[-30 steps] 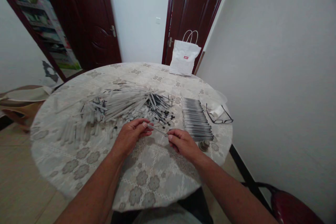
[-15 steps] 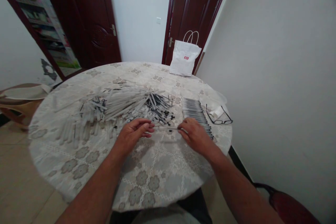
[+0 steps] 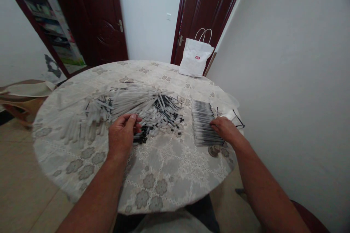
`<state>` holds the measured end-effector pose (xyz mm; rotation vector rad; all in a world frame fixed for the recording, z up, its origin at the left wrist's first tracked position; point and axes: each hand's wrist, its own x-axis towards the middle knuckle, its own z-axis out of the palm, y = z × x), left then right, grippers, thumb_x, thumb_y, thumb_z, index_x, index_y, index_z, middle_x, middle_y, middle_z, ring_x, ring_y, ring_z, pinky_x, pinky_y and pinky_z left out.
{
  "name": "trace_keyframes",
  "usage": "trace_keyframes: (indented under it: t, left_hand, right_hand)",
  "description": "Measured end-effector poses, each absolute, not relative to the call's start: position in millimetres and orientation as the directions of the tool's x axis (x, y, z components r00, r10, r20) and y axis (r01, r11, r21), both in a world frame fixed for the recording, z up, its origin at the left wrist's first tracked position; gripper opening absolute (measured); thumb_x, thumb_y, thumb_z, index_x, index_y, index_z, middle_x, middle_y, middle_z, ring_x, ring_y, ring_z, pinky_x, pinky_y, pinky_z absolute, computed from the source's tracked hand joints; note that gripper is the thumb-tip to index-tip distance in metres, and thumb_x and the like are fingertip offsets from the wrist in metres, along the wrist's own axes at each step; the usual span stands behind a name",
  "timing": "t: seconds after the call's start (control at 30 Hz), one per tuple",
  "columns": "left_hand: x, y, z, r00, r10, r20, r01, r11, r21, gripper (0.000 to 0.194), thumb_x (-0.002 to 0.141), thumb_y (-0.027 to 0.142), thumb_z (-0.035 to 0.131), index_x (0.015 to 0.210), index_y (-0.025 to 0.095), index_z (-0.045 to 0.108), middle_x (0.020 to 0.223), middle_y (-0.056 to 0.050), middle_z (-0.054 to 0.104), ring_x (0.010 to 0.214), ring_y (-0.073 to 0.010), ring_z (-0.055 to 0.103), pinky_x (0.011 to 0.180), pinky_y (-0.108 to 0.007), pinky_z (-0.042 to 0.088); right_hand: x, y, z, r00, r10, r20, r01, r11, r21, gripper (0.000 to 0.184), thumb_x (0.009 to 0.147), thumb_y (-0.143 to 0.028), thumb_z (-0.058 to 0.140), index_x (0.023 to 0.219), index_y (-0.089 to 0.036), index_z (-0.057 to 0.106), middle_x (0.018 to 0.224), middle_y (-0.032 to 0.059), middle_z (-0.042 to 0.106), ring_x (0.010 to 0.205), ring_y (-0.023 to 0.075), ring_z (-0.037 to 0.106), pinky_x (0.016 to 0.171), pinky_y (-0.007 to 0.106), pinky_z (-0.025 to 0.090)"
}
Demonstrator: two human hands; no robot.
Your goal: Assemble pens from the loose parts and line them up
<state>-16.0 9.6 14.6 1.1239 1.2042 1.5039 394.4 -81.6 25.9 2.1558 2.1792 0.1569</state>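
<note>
My right hand (image 3: 225, 129) reaches over a neat row of slim, clear-barrelled pens (image 3: 203, 123) with dark ends. Its fingers are pinched at the dark ends, seemingly on a pen, though the fingertips partly hide it. My left hand (image 3: 123, 133) hovers at the front of a heap of pen parts, thumb and fingers curled together. Whatever lies in that grip is too small to make out. The heap holds whitish tubes (image 3: 128, 98), thin dark refills (image 3: 164, 103) and small black caps (image 3: 177, 120). More black pieces (image 3: 140, 136) lie beside the left fingers.
Everything rests on a round table with a floral cloth (image 3: 153, 178). Black-framed glasses (image 3: 238, 119) lie right of the pen row, partly behind my right hand. A white paper bag (image 3: 196, 58) stands at the far edge. A chair (image 3: 24, 98) is on the left.
My hands have moved apart from the table's middle, where a thin pen stretched between them. The right went over the pen row; the left drew back left to the heap.
</note>
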Motion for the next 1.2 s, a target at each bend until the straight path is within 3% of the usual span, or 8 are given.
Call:
trace_keyframes:
  t: [0.17, 0.3, 0.43, 0.6, 0.83, 1.2]
  left_hand:
    - [-21, 11, 14, -0.277, 0.949, 0.149, -0.126, -0.19, 0.974, 0.027, 0.084, 0.043, 0.065, 0.093, 0.017, 0.069, 0.085, -0.005, 0.072, 0.061, -0.0132, 0.062, 0.049, -0.023, 0.052]
    - [-26, 17, 7, -0.321, 0.938, 0.13, -0.149, -0.186, 0.971, 0.026, 0.083, 0.037, 0.064, 0.1, 0.017, 0.067, 0.092, -0.005, 0.072, 0.064, -0.0135, 0.062, 0.048, -0.022, 0.049]
    - [-28, 19, 3, -0.267, 0.948, 0.171, 0.044, -0.166, 0.985, 0.026, 0.083, 0.034, 0.064, 0.102, 0.018, 0.068, 0.092, -0.006, 0.073, 0.068, -0.0164, 0.064, 0.055, -0.026, 0.05]
    - [-27, 14, 6, -0.189, 0.93, 0.316, 0.378, -0.228, 0.897, 0.021, 0.086, 0.032, 0.063, 0.099, 0.018, 0.071, 0.093, -0.007, 0.074, 0.082, -0.0207, 0.067, 0.08, -0.034, 0.051]
    - [-25, 9, 10, -0.196, 0.938, 0.286, 0.346, -0.207, 0.915, 0.02, 0.089, 0.029, 0.06, 0.101, 0.018, 0.071, 0.092, -0.005, 0.074, 0.082, -0.0199, 0.067, 0.078, -0.032, 0.05]
    - [-37, -17, 16, -0.138, 0.919, 0.369, 0.477, -0.265, 0.838, 0.015, 0.09, 0.022, 0.061, 0.102, 0.021, 0.07, 0.1, -0.005, 0.075, 0.089, -0.0187, 0.068, 0.083, -0.031, 0.05]
  right_hand:
    - [386, -80, 24, -0.029, 0.989, 0.148, 0.995, 0.014, 0.103, 0.031, 0.099, -0.019, 0.05, 0.114, -0.016, 0.076, 0.106, 0.0133, 0.075, 0.103, 0.0254, 0.067, 0.093, 0.033, 0.047]
    - [342, -72, 36, -0.113, 0.964, 0.243, 0.994, 0.11, 0.024, 0.031, 0.101, -0.024, 0.047, 0.114, -0.016, 0.075, 0.109, 0.0132, 0.075, 0.103, 0.0262, 0.067, 0.094, 0.035, 0.047]
    - [275, -56, 51, -0.17, 0.973, 0.157, 0.982, 0.18, -0.056, 0.029, 0.102, -0.028, 0.048, 0.116, -0.02, 0.073, 0.111, 0.0103, 0.074, 0.105, 0.0229, 0.067, 0.092, 0.03, 0.046]
    - [223, -26, 46, 0.013, 1.0, 0.015, 0.999, -0.014, 0.035, 0.025, 0.1, -0.03, 0.053, 0.113, -0.019, 0.07, 0.108, 0.0129, 0.074, 0.102, 0.0245, 0.069, 0.083, 0.03, 0.044]
    - [204, -11, 18, 0.116, 0.993, 0.025, 0.991, -0.118, 0.067, 0.029, 0.099, -0.043, 0.054, 0.111, -0.02, 0.067, 0.112, 0.0122, 0.071, 0.101, 0.0251, 0.069, 0.076, 0.029, 0.044]
    - [210, -9, -10, 0.118, 0.992, 0.053, 0.991, -0.121, 0.06, 0.027, 0.101, -0.036, 0.046, 0.101, -0.018, 0.066, 0.102, 0.0125, 0.071, 0.089, 0.0246, 0.07, 0.069, 0.031, 0.039]
